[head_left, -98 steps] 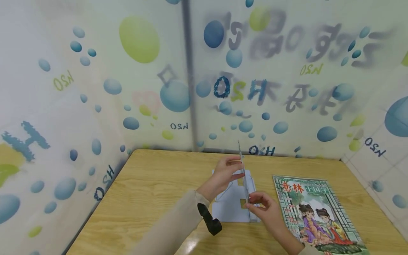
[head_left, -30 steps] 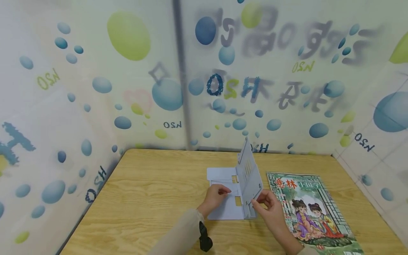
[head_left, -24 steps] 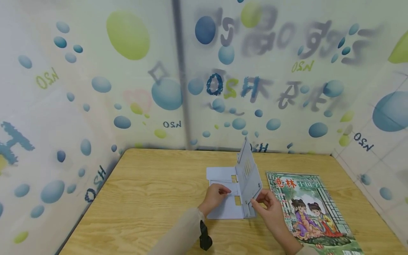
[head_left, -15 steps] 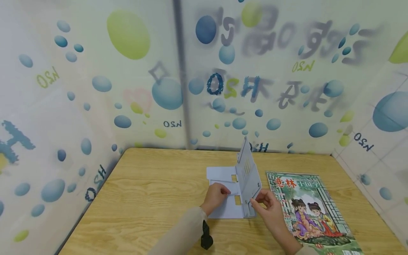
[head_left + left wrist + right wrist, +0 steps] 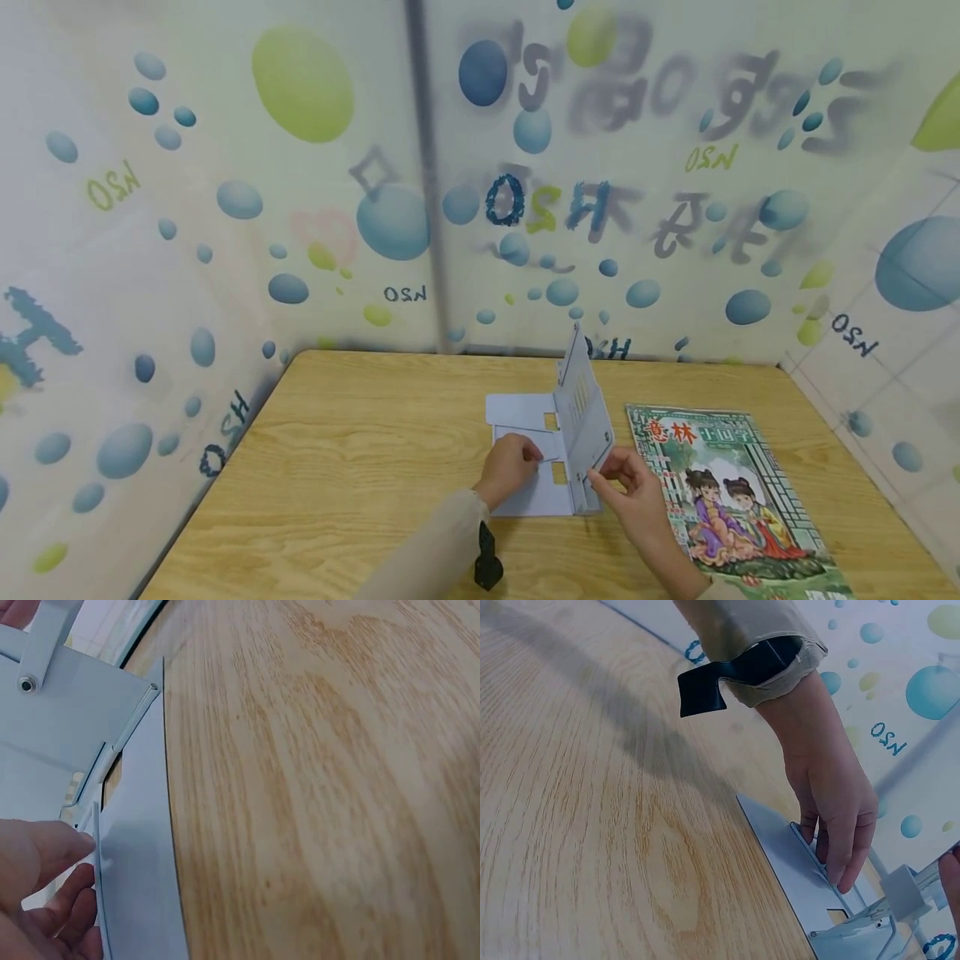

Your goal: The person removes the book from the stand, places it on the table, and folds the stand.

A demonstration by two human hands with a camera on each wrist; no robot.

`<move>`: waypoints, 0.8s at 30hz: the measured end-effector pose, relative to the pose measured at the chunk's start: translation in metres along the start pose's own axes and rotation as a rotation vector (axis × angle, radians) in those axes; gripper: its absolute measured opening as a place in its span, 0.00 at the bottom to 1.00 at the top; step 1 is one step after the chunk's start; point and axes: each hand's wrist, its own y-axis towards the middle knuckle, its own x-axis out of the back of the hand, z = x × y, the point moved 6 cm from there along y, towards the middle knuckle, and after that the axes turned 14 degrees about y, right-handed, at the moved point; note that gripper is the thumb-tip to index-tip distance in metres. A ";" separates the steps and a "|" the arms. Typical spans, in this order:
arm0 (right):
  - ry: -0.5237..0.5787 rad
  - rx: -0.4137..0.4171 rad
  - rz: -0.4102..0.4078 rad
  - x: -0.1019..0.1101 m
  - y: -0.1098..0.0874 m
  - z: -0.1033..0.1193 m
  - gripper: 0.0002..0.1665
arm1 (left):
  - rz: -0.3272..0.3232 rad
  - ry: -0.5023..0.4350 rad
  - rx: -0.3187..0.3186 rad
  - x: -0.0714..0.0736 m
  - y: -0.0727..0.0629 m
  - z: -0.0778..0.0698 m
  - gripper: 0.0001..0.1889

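A white metal folding book stand (image 5: 585, 408) sits on the table with its slotted panel raised and leaning right. Its flat base plate (image 5: 517, 408) has rectangular cut-outs. My left hand (image 5: 508, 468) is low over the base; in the left wrist view its thumb and fingers (image 5: 64, 851) pinch the edge of a thin flap lifted off the base. That hand (image 5: 840, 817) also shows from the side in the right wrist view. My right hand (image 5: 637, 492) pinches the raised panel's lower right corner between thumb and fingers; the fingertips behind the panel are partly hidden.
A magazine (image 5: 738, 492) with two cartoon figures on its cover lies right of the stand, close to my right hand. The wooden table (image 5: 360, 467) ends at patterned panels behind and at the sides. A black strap (image 5: 487, 558) hangs from my left wrist.
Over three seconds ago the panel stood nearly edge-on with my left hand at its upper part. It now leans right, and my left hand is down at the base. Lately, only slight finger motion.
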 end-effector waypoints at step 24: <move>0.039 0.124 0.085 -0.013 -0.001 0.003 0.15 | -0.011 -0.567 -0.125 0.080 0.016 -0.061 0.16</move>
